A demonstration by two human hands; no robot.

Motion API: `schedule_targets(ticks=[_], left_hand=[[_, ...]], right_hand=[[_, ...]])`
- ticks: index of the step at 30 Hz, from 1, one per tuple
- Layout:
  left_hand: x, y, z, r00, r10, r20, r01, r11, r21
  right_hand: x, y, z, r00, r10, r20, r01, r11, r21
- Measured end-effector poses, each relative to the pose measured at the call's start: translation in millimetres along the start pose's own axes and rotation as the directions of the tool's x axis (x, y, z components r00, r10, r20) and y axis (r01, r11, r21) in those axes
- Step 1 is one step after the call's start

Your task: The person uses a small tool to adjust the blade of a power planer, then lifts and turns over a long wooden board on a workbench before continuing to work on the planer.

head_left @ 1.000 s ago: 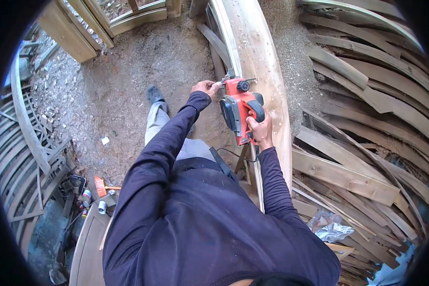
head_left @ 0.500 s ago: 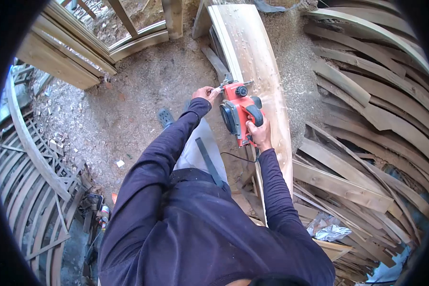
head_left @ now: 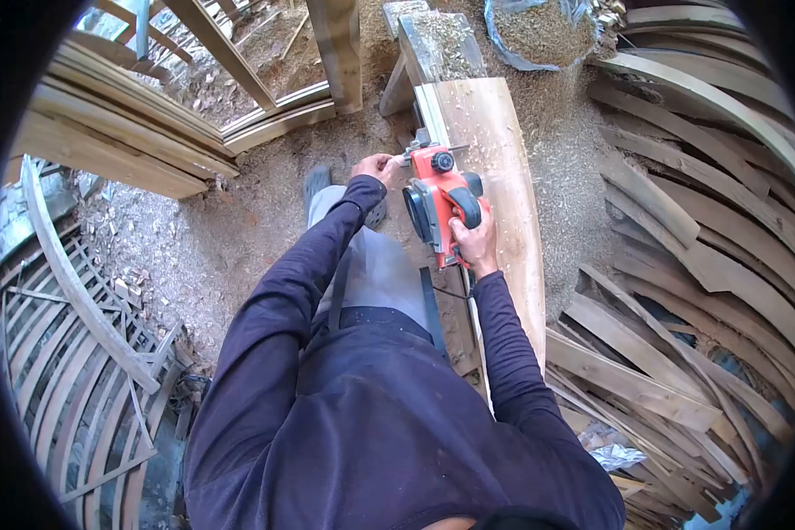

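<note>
A red and black electric planer [head_left: 433, 187] rests along the left edge of a long, pale, curved wooden board [head_left: 514, 234]. My right hand [head_left: 475, 240] is wrapped round the planer's black rear handle. At the planer's front left, my left hand [head_left: 376, 168] is closed with its fingertips on the metal side guide [head_left: 418, 152]. Wood shavings lie scattered over the board. The planer's base and its contact with the wood are hidden from above.
A shaving-covered wooden support [head_left: 442, 44] stands at the board's far end, near a bag of shavings [head_left: 539, 34]. Curved planks [head_left: 680, 216] are heaped on the right. Wooden frames [head_left: 132, 132] stand at the left, with slatted curved pieces [head_left: 88, 291] below them.
The planer and both hands have advanced along the board towards its far end, which now shows with the support beyond. My body and legs have stepped forward, and the view has shifted.
</note>
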State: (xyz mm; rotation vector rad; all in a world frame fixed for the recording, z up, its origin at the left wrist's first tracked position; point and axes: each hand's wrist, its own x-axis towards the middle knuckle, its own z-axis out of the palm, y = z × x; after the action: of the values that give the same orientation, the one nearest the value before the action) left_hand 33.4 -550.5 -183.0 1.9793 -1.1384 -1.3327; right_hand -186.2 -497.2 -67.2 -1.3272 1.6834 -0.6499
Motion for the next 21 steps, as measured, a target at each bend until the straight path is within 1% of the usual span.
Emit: schedule_targets(ticks=[1,2,5,6,7,9,10,11,13,14,15,16,17,18,19,20,21], left_hand=[[11,7,-9,1.0,-0.001,-0.003,0.001,0.999,0.035],[22,14,-17,1.0,0.0,0.002,0.0,0.999,0.036],[50,19,-32,1.0,0.017,0.026,-0.017,1.0,0.024],[63,21,-39,0.999,0.017,0.033,-0.018,0.999,0.03],[72,21,-44,0.999,0.013,0.045,-0.015,0.999,0.038],[98,25,-54,0.998,-0.012,0.068,0.01,1.0,0.024],[110,27,-60,0.997,0.003,0.079,-0.006,0.999,0.041],[120,29,-66,0.996,0.024,0.091,-0.029,0.998,0.056],[145,34,-75,0.993,0.005,0.119,-0.012,0.998,0.055],[162,36,-81,0.992,-0.008,0.123,0.003,0.999,0.042],[180,31,-83,0.991,-0.025,0.13,0.021,0.999,0.029],[202,19,-83,0.994,0.057,0.091,-0.059,0.998,0.023],[213,19,-87,0.999,0.023,0.026,-0.024,0.999,0.024],[225,26,-96,0.997,-0.074,0.032,0.074,0.997,0.006],[244,15,-100,0.999,0.023,-0.048,-0.016,0.988,0.155],[243,20,-112,0.995,0.095,-0.039,-0.093,0.993,0.067],[240,34,-127,0.983,0.176,-0.042,-0.177,0.984,-0.021]], right_hand=[[13,-2,5,0.999,-0.04,-0.016,0.04,0.999,-0.02],[25,-4,8,0.999,-0.046,0.014,0.046,0.998,-0.048],[51,-30,22,1.0,0.019,0.002,-0.019,0.999,-0.042],[60,-48,25,0.997,-0.071,-0.015,0.071,0.996,-0.051],[71,-48,30,0.998,-0.062,-0.013,0.061,0.997,-0.05],[95,-51,40,0.991,-0.133,-0.008,0.132,0.986,-0.103],[104,-60,42,0.997,-0.071,0.004,0.071,0.995,-0.063],[111,-67,47,0.998,-0.063,0.001,0.063,0.996,-0.066],[136,-72,58,0.996,-0.093,-0.009,0.092,0.992,-0.085],[152,-73,64,0.99,-0.143,-0.016,0.14,0.984,-0.11],[164,-81,69,0.991,-0.131,-0.01,0.13,0.989,-0.072],[179,-88,76,0.99,-0.138,-0.013,0.137,0.99,-0.04],[188,-96,82,0.99,-0.142,-0.016,0.142,0.99,-0.011],[199,-105,87,0.99,-0.141,0.0,0.141,0.99,0.019],[209,-110,93,0.99,-0.141,0.011,0.14,0.989,0.052],[217,-85,108,0.979,-0.197,-0.05,0.194,0.98,-0.05],[199,-133,95,0.994,0.04,0.098,-0.041,0.999,0.008]])
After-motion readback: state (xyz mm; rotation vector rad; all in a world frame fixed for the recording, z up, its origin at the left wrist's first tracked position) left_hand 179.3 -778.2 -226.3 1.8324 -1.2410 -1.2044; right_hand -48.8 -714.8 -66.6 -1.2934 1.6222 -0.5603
